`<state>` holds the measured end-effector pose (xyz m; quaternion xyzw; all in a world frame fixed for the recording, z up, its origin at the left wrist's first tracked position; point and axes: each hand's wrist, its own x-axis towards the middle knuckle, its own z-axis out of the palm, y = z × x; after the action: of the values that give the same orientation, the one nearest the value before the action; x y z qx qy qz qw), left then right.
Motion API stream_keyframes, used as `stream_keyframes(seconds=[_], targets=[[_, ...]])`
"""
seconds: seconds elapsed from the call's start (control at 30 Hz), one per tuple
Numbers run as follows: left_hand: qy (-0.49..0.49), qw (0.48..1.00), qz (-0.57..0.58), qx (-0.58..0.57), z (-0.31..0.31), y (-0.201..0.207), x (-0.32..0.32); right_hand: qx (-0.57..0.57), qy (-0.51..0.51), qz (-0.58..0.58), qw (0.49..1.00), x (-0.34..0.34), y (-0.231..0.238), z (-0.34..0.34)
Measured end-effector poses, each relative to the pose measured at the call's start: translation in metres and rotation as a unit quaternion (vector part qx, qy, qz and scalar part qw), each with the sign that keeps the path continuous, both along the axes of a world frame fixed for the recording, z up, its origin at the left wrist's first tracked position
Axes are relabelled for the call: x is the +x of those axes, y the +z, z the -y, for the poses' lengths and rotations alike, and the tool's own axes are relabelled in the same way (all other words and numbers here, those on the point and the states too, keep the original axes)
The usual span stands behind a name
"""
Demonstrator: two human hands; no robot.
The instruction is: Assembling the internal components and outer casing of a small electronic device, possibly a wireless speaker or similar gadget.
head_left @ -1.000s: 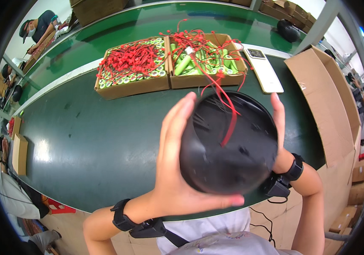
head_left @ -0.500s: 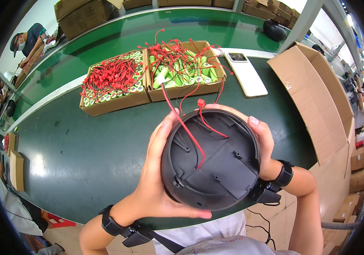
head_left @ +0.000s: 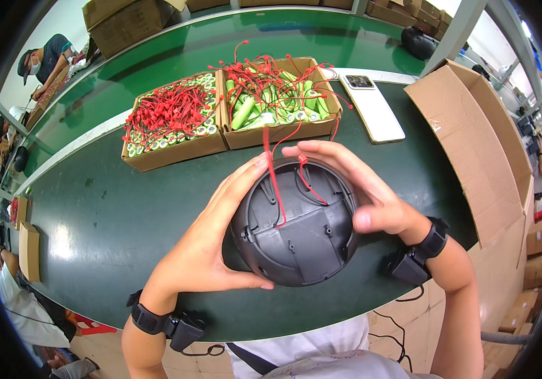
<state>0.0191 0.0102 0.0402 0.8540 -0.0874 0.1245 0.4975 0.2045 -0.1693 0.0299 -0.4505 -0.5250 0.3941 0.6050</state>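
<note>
Both my hands hold a round black plastic housing, its hollow, ribbed side facing up, over the dark green table. My left hand wraps its left side, fingers along the far left edge and thumb at the near edge. On the right, my right hand cups the rim, thumb beside the edge and fingers curled over the far side. Out of the housing come two leads: a longer red wire, its blurred end pointing toward the boxes, and a shorter one with a small red connector.
Beyond the housing stand two cardboard trays, a left one and a right one, with green battery cells and red-tipped wires. A white phone lies beside them. An open carton is at right. Behind runs a green conveyor; a person works far left.
The housing has moved slightly left and away from me, appearing lower toward the table. My right hand has shifted, its thumb now at the rim and its fingers reaching over the far edge.
</note>
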Motion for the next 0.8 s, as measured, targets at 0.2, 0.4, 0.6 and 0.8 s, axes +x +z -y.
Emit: stream_keyframes(seconds=[0.2, 0.4, 0.6, 0.8], targets=[[-0.026, 0.999, -0.005, -0.027, -0.001, 0.001, 0.001, -0.022, 0.058, 0.207, 0.976, 0.012, 0.014, 0.006], [-0.020, 1.000, -0.014, -0.009, 0.000, 0.002, -0.002, -0.048, 0.033, 0.263, 0.963, 0.008, 0.021, 0.008], [0.006, 0.998, 0.034, 0.049, 0.004, 0.008, 0.000, -0.017, -0.003, 0.307, 0.952, 0.004, 0.036, 0.008], [0.035, 0.988, 0.118, 0.090, 0.007, 0.007, 0.000, 0.045, -0.040, 0.399, 0.915, -0.002, 0.043, 0.010]])
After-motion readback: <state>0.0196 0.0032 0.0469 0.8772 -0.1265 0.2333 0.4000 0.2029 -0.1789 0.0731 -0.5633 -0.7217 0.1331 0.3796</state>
